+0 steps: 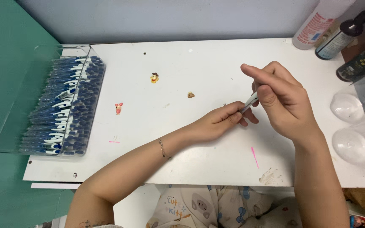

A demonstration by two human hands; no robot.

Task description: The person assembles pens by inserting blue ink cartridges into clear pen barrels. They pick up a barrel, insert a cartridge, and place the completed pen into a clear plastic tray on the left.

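Near the middle of the white tabletop, a white pen is pinched between both hands: the left hand has its grip pressed on the lower end, the right hand on the upper. Three small charms lie unattached nearby (apparently still waiting). The clear tray of blue pens looks full, so much seems left.

A slim white pen-like piece is seen right of the frame's centre, tilted up toward the right. Only a short stretch is shown; its ends are covered by fingers, above the white table.
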